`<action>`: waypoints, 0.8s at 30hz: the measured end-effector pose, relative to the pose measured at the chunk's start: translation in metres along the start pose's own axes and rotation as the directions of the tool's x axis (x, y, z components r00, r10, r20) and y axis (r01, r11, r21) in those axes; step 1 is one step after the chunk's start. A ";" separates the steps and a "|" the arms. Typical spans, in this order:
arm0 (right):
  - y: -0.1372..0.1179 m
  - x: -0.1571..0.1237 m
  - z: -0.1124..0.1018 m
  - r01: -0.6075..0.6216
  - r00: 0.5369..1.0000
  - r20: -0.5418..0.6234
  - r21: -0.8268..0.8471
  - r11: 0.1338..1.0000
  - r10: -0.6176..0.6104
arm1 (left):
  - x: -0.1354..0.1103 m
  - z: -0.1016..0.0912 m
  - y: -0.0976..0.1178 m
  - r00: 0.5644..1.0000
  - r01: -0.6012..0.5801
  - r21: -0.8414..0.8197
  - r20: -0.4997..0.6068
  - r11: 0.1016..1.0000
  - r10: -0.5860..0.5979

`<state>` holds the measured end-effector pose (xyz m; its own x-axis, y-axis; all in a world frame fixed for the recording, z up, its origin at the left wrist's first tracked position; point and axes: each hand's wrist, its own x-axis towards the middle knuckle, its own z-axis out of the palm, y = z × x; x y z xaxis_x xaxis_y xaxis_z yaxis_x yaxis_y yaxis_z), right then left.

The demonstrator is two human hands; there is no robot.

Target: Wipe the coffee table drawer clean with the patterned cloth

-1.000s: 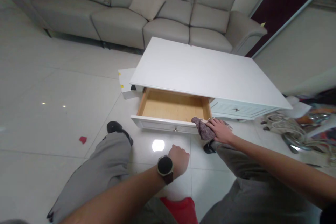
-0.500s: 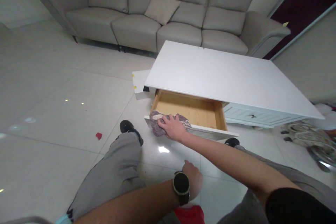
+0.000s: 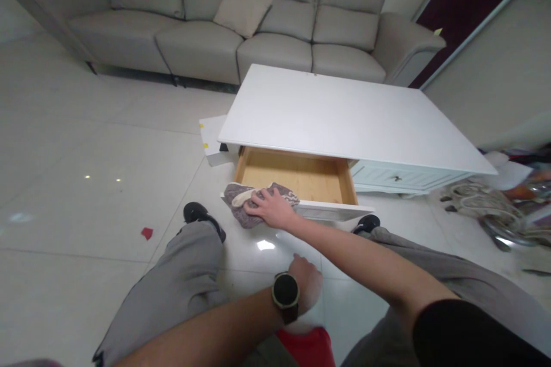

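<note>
A patterned grey-brown and cream cloth (image 3: 241, 215) lies folded over the left part of the drawer's front edge. My right hand (image 3: 272, 209) grips it from above, fingers pressed into it against the top of the drawer front (image 3: 336, 210). The pulled-out wooden drawer (image 3: 310, 179) shows a bare light-wood bottom. My left hand (image 3: 307, 282), with a round dark watch (image 3: 285, 289) on the wrist, hangs nearer to me above the floor. Its fingers look curled in, and I see nothing held there.
The white coffee table (image 3: 344, 114) holds the drawer, with a shut drawer (image 3: 396, 176) to its right. A grey sofa (image 3: 275, 51) stands behind. Left lies a white box (image 3: 212, 156); a red scrap (image 3: 147, 233) is on the floor. Coiled hoses (image 3: 482, 200) lie at right.
The view has shifted a little to the right, so the furniture sits farther left. My right hand stays on the cloth at the drawer edge, where the cloth's folds have changed slightly.
</note>
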<state>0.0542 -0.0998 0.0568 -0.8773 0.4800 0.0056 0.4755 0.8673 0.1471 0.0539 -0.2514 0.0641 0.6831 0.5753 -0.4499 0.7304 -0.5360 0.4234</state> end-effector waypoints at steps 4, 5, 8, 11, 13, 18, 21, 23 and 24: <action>0.037 -0.082 0.010 -0.028 0.998 0.062 -0.029 0.999 0.030 | -0.007 -0.012 0.004 0.997 0.002 0.090 0.071 0.996 -0.008; 0.047 -0.105 0.013 -0.037 0.996 0.086 -0.032 0.999 0.040 | -0.009 -0.014 0.005 0.997 -0.007 0.092 0.076 0.996 0.000; 0.080 -0.175 0.019 -0.065 0.986 0.152 -0.050 0.997 0.071 | -0.013 -0.019 0.006 0.998 -0.010 0.082 0.063 0.997 0.005; 0.110 -0.236 0.020 -0.085 0.971 0.216 -0.073 0.994 0.099 | -0.016 -0.026 0.002 0.999 -0.001 0.077 0.049 0.997 -0.002; 0.124 -0.263 0.018 -0.127 0.962 0.234 -0.059 0.990 0.138 | -0.017 -0.033 -0.004 1.000 0.019 0.082 0.018 0.996 -0.021; 0.127 -0.278 0.017 -0.267 0.937 0.222 -0.047 0.963 0.271 | -0.019 -0.058 -0.024 0.973 0.174 0.122 -0.173 0.977 -0.152; 0.120 -0.271 0.021 -0.327 0.922 0.197 -0.065 0.943 0.333 | -0.020 -0.076 -0.037 0.942 0.278 0.120 -0.229 0.953 -0.246; 0.118 -0.268 0.023 -0.352 0.915 0.184 -0.067 0.934 0.358 | -0.019 -0.086 -0.047 0.918 0.344 0.108 -0.248 0.933 -0.310; 0.117 -0.267 0.024 -0.363 0.912 0.178 -0.062 0.930 0.369 | -0.018 -0.091 -0.052 0.903 0.380 0.104 -0.256 0.919 -0.345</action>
<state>0.3460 -0.1235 0.0486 -0.6134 0.7811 -0.1168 0.7567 0.6236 0.1962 0.0029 -0.1779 0.1214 0.3644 0.8625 -0.3512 0.9312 -0.3381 0.1360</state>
